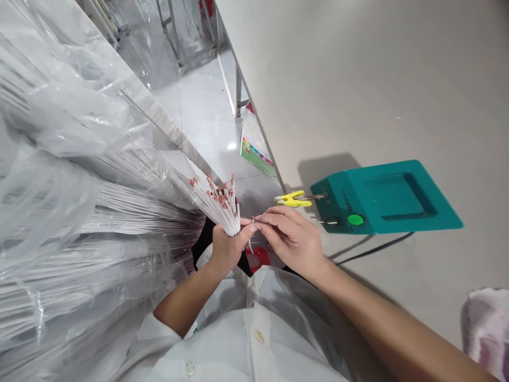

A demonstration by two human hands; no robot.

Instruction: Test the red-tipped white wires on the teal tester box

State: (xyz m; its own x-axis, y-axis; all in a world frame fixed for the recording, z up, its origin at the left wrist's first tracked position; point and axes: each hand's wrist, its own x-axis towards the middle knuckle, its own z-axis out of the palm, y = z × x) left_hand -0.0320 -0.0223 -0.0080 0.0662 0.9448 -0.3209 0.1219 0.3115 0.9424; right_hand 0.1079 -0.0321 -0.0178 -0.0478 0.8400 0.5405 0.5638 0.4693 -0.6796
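Note:
My left hand (229,248) is closed around a bundle of white wires (223,208), whose stripped ends show reddish copper strands and point up and away from me. My right hand (295,233) meets the left thumb just right of the bundle. Its thumb and forefinger pinch the tip of a single wire (253,220), largely covered by the fingers. Beyond the right hand, on the table, lies a green tester box (382,199) with a lit green button (356,219). A yellow-handled clip (296,199) and a thin metal probe (328,222) stick out of its near side.
Plastic-wrapped bundles of white wire (131,207) fill the left side. The grey table (377,95) takes up the right, with a black cable (374,248) and a pinkish cloth (487,329) on it. Between them, a printed carton (258,151) and a wheeled rack (175,37) stand on the floor.

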